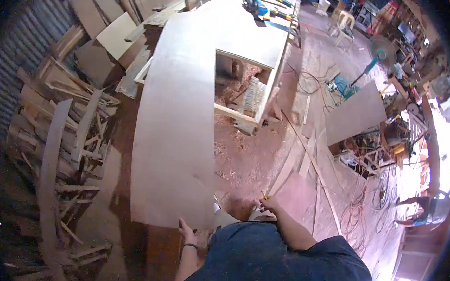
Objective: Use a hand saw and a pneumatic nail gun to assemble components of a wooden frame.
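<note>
A long, pale plywood panel (177, 121) stretches away from me, its far part lying on a wooden frame (237, 112). My left hand (188, 233) grips the panel's near edge at the right corner, thumb on top and the other fingers mostly hidden. A dark band circles that wrist. Low in front of my body, my right hand (269, 203) is closed around a thin yellow pencil (264, 196), with its tip poking out past the fingers. That hand is apart from the panel.
Power tools (257, 8) sit at the table's far end. Scrap boards (82, 125) pile up along the corrugated wall at left. To the right are a leaning board (357, 113), a standing fan (381, 51), a plastic chair (343, 26), tangled cords (355, 212) and long strips (312, 167) on the floor.
</note>
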`<state>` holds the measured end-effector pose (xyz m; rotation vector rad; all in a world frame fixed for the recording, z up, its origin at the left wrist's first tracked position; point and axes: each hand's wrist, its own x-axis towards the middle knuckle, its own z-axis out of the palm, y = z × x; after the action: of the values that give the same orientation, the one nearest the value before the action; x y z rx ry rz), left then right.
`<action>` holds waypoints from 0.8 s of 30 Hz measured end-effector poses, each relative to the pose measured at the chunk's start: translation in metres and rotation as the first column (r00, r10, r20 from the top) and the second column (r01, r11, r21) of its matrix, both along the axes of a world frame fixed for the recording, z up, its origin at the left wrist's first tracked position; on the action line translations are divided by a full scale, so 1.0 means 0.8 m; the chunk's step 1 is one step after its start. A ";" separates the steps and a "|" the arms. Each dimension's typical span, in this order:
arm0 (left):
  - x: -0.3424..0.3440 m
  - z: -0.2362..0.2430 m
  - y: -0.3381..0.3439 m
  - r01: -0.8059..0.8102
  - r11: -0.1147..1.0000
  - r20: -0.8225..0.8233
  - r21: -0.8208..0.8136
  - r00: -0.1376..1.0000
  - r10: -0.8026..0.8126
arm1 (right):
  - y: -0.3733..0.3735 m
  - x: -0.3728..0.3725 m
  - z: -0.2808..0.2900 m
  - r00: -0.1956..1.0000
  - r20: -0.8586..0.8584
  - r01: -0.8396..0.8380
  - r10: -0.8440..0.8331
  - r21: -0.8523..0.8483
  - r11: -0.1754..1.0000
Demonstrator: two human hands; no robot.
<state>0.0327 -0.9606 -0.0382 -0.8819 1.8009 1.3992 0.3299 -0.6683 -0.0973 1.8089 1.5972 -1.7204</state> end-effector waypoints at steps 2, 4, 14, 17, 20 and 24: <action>0.028 0.019 0.016 0.040 0.987 -0.077 0.157 0.997 -0.028 | -0.001 0.040 -0.010 0.997 0.047 -0.066 0.067 -0.025 0.997; 0.072 0.031 0.044 0.035 0.961 -0.068 0.275 0.998 -0.017 | -0.005 0.081 -0.030 0.985 -0.142 0.087 -0.092 -0.044 0.995; 0.349 0.187 0.266 0.656 -0.615 -0.640 0.437 -0.254 -0.725 | -0.034 0.287 -0.060 0.953 0.048 0.302 -0.299 -0.124 0.945; 0.358 0.230 0.302 0.599 -0.726 -0.751 0.338 -0.293 -0.592 | -0.052 0.315 -0.033 0.904 0.114 0.426 -0.412 -0.158 0.891; 0.325 0.225 0.326 0.816 -0.449 -0.566 0.364 -0.188 -0.802 | -0.063 0.324 -0.024 0.882 0.135 0.472 -0.452 -0.237 0.849; 0.244 0.214 0.332 0.901 -0.227 -0.610 0.369 0.051 -0.791 | -0.063 0.309 -0.030 0.874 0.127 0.486 -0.469 -0.215 0.847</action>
<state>0.2277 -0.6952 0.1333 0.9819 1.0882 0.8743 0.5774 -0.7189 -0.1214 2.2346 0.8963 -1.9109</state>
